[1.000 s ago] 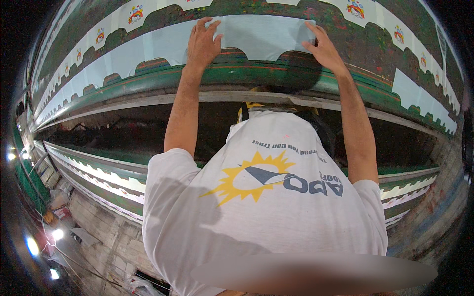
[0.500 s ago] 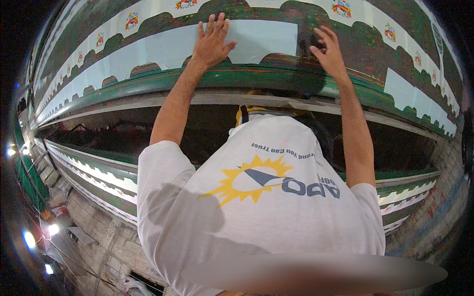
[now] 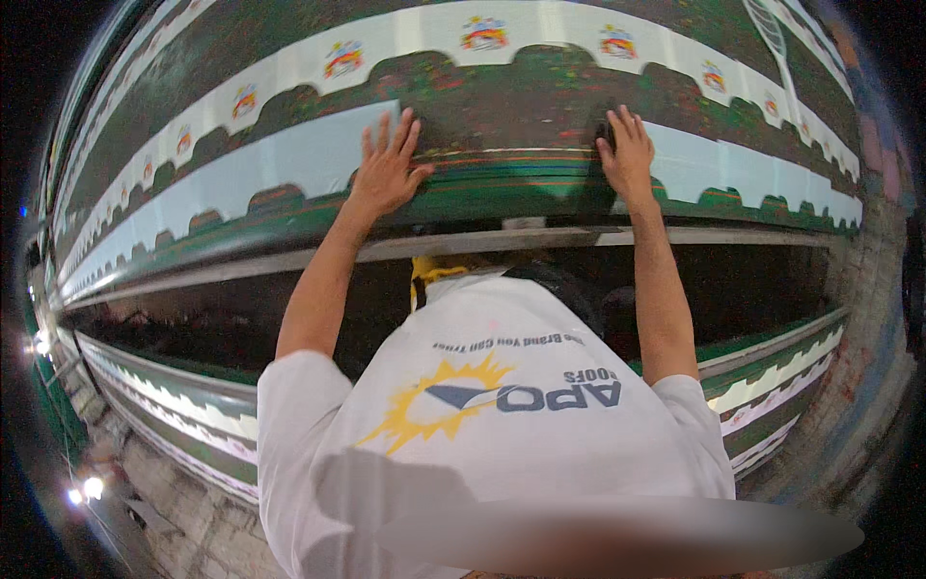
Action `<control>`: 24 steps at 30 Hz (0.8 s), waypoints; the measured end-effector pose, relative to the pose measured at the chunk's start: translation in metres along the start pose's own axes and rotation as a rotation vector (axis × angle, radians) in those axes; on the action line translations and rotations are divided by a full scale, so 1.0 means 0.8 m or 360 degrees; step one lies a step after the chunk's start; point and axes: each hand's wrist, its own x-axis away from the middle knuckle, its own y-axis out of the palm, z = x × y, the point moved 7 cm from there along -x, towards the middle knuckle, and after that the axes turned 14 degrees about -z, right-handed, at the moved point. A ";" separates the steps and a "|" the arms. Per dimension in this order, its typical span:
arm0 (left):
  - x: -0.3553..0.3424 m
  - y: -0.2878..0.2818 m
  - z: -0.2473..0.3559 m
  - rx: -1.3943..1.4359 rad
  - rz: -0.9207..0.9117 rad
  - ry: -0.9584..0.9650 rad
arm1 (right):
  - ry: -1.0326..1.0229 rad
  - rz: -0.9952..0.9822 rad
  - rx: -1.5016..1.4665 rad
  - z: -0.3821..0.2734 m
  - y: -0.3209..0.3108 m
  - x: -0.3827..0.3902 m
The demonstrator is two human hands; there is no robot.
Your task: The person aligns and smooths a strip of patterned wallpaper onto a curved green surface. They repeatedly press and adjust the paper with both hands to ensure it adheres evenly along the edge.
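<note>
My left hand (image 3: 388, 164) rests with fingers spread at the right end of a pale blue strip (image 3: 313, 145) with a scalloped lower edge. The strip lies flat on a long dark green table (image 3: 511, 121) with worn, stained paint. Farther right, my right hand (image 3: 629, 154) has its fingers stretched out, fairly close together, at the left end of a second pale blue scalloped strip (image 3: 723, 164). A dark shadow falls beside its thumb. Neither hand shows anything held. Between the two strips is a stretch of bare table surface.
A white scalloped strip (image 3: 569, 31) with repeated colourful prints runs along the table beyond my hands. A pale rail (image 3: 434, 249) edges the table near my body. Behind me stands another table with similar strips (image 3: 193, 410). Bright lamps (image 3: 93, 489) shine at lower left.
The view has shifted rightward along the table. My left hand has gone from mid-strip to that strip's right end. My right hand has moved from the bare gap to the second strip's left end.
</note>
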 end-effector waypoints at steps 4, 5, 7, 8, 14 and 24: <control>0.016 -0.010 0.086 0.0105 -0.0048 0.0168 | -0.0053 -0.0082 0.0258 0.058 -0.016 0.014; 0.018 -0.014 0.113 0.0108 -0.0044 0.0226 | -0.0120 -0.0058 0.0249 0.065 -0.022 0.018; 0.014 -0.025 0.162 0.0121 -0.0045 0.0314 | -0.0149 -0.0191 0.0271 0.080 -0.022 0.022; 0.009 -0.031 0.187 0.0134 -0.0046 0.0343 | -0.0203 -0.0086 0.0155 0.083 -0.030 0.020; -0.021 -0.075 0.312 0.0311 0.0072 0.0548 | -0.0227 0.0122 -0.0163 0.097 -0.037 -0.017; 0.020 -0.105 0.387 0.0698 0.0148 0.0691 | -0.0448 0.0143 -0.0332 0.085 -0.049 -0.027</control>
